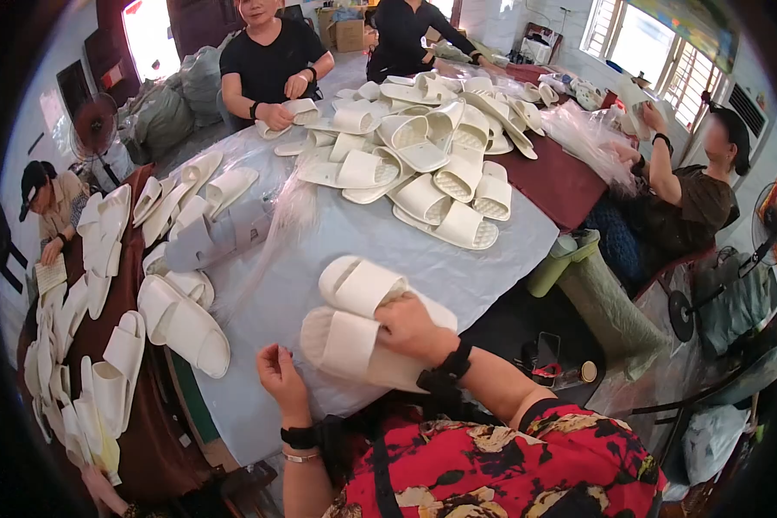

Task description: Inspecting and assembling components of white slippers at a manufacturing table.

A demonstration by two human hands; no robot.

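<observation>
My right hand [408,326] rests on a pair of white slippers [350,319] lying side by side on the pale grey table cover [319,242], gripping their heel ends. My left hand [278,373] hovers just left of the pair, fingers curled, holding nothing that I can see. Both wrists wear black bands.
A heap of white slippers [432,147] fills the far half of the table. More slippers [181,324] line the left edge and a brown surface [138,259]. Three other people sit around the table, one [272,60] across handling a slipper. Clear plastic bags [587,129] lie at the right.
</observation>
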